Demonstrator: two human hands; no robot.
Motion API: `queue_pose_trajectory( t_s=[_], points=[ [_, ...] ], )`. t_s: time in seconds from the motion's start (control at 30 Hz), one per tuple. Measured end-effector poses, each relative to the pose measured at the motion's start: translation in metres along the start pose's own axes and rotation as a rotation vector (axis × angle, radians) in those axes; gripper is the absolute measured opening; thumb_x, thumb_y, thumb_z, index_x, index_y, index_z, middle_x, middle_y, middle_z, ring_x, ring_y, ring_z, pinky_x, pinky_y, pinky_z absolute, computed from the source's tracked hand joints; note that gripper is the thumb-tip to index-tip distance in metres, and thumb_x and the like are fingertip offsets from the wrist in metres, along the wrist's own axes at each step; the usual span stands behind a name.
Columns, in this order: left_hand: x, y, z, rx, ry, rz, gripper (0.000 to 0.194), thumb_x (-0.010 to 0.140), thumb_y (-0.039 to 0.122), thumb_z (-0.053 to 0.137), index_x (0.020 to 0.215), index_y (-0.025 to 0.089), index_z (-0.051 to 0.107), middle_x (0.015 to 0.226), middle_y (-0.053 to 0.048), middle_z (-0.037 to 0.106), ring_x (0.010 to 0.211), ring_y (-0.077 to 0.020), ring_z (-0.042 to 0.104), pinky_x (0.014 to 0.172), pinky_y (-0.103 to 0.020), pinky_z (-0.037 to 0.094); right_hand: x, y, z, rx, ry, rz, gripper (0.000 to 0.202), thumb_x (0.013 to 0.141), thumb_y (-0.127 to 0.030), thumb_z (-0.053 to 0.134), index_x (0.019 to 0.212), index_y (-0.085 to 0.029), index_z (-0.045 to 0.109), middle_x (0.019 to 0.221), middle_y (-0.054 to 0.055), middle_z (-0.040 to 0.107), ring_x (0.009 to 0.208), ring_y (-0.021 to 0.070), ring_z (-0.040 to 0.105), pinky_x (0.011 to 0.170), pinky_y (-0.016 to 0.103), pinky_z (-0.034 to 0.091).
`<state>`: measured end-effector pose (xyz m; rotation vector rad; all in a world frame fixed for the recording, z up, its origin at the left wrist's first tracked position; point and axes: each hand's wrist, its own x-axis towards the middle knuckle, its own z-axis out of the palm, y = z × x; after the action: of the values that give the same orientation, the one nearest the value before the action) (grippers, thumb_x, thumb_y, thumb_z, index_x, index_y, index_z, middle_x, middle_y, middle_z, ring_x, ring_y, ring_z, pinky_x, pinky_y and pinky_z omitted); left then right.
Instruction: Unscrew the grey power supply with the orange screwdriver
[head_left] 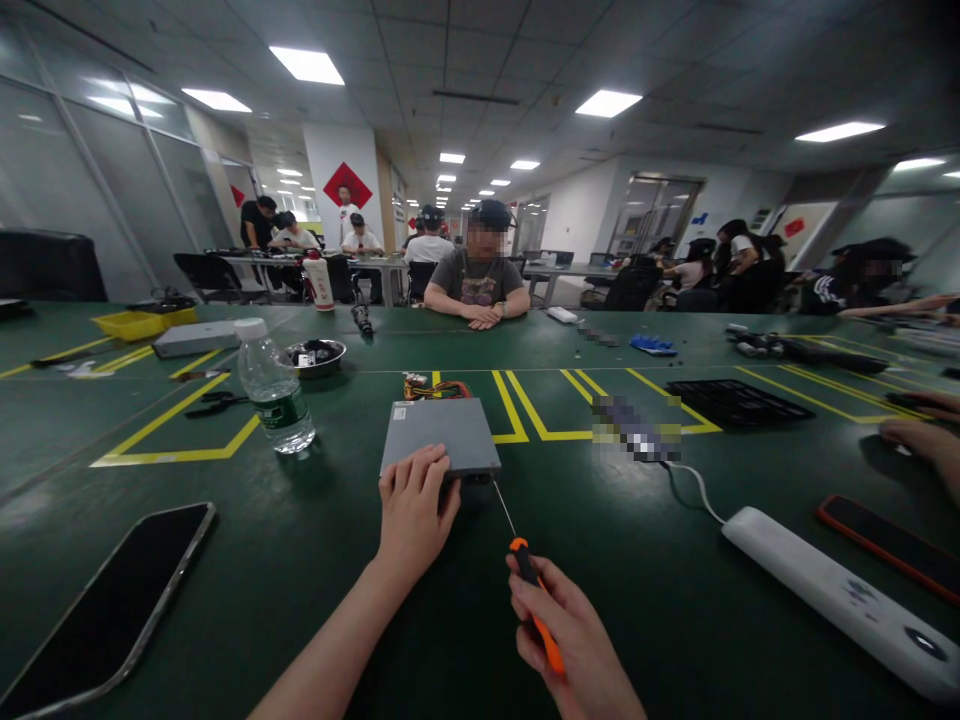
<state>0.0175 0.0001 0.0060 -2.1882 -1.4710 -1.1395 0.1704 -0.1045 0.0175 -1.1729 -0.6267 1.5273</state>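
A grey metal box point(442, 428) with a bundle of coloured wires point(439, 388) at its far side lies on the green table point(315, 560). My left hand point(417, 500) grips the box's near edge, fingers on top and thumb at the front. In my right hand point(551, 620) is an orange and black screwdriver point(541, 610), its thin shaft pointing up and left. The screwdriver's tip is at the near right corner of the box; whether it sits in a screw is too small to tell.
Left are a water bottle point(277, 395), a phone point(112, 610) and a metal bowl point(315, 357). Right lie a white power strip point(832, 590), a red-edged phone point(892, 540) and a black tray point(739, 400). Another person's hand point(919, 440) rests far right; a person point(480, 275) sits opposite.
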Motion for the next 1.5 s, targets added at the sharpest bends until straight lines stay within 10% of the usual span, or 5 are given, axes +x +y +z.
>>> queue_pose_trajectory(
  t_s=[0.3, 0.53, 1.1, 1.3, 1.5],
  points=[
    [0.000, -0.001, 0.000, 0.007, -0.006, 0.010, 0.020, 0.083, 0.026, 0.050, 0.103, 0.023, 0.053, 0.117, -0.007, 0.059, 0.109, -0.0250, 0.050, 0.089, -0.043, 0.031, 0.000, 0.001, -0.020, -0.761, 0.288, -0.482, 0.041, 0.077, -0.029, 0.059, 0.117, -0.023, 0.052, 0.104, 0.005, 0.056, 0.095, 0.0210, 0.057, 0.081, 0.033, 0.047],
    [0.000, -0.001, 0.001, 0.008, 0.000, 0.006, 0.020, 0.082, 0.026, 0.051, 0.101, 0.023, 0.054, 0.116, -0.006, 0.059, 0.108, -0.0249, 0.050, 0.089, -0.043, 0.031, -0.009, 0.022, -0.015, -1.071, 0.269, -0.921, 0.034, 0.083, -0.017, 0.047, 0.116, -0.023, 0.052, 0.111, 0.011, 0.053, 0.098, 0.0227, 0.059, 0.076, 0.033, 0.051],
    [0.000, -0.001, 0.000, 0.008, -0.015, 0.003, 0.018, 0.083, 0.026, 0.050, 0.101, 0.023, 0.053, 0.116, -0.006, 0.059, 0.109, -0.0239, 0.050, 0.090, -0.043, 0.031, -0.011, 0.047, -0.007, -0.964, 0.343, -0.966, 0.026, 0.091, -0.031, 0.041, 0.112, -0.023, 0.054, 0.109, 0.013, 0.052, 0.091, 0.0236, 0.059, 0.074, 0.038, 0.051],
    [0.000, -0.001, 0.000, 0.021, -0.034, 0.002, 0.018, 0.084, 0.027, 0.049, 0.101, 0.022, 0.052, 0.118, -0.007, 0.058, 0.110, -0.0245, 0.049, 0.090, -0.043, 0.030, -0.017, 0.021, -0.014, -0.892, 0.439, -1.028, 0.026, 0.091, -0.033, 0.043, 0.103, -0.030, 0.066, 0.114, 0.005, 0.059, 0.096, 0.0208, 0.060, 0.078, 0.030, 0.049],
    [0.000, 0.000, 0.001, 0.042, -0.031, -0.006, 0.019, 0.084, 0.028, 0.049, 0.102, 0.022, 0.052, 0.117, -0.006, 0.058, 0.109, -0.0249, 0.049, 0.090, -0.043, 0.030, -0.011, 0.004, -0.029, -1.411, 0.381, -1.202, 0.029, 0.092, -0.032, 0.040, 0.111, -0.019, 0.059, 0.087, 0.008, 0.062, 0.064, 0.0149, 0.059, 0.058, 0.027, 0.049]
  ],
)
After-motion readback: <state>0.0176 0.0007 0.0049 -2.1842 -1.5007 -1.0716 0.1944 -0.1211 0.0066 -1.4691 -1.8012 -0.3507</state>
